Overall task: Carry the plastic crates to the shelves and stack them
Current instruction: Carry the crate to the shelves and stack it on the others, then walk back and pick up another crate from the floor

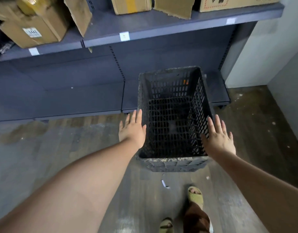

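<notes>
A black plastic crate (174, 158) with perforated walls and a dusty rim stands lengthwise in front of me, its far end over the lowest dark shelf (87, 96). It looks empty. My left hand (132, 130) lies flat with straight fingers along the crate's left wall. My right hand (218, 137) is spread flat by the crate's right rim. Neither hand grips anything. Whether the palms touch the walls is not certain.
The upper shelf (161, 29) carries several cardboard boxes (32, 29). A pale wall (269, 52) closes the right side. The floor is worn grey wood with paper scraps (163, 183). My feet in yellowish slippers (195, 196) stand below the crate.
</notes>
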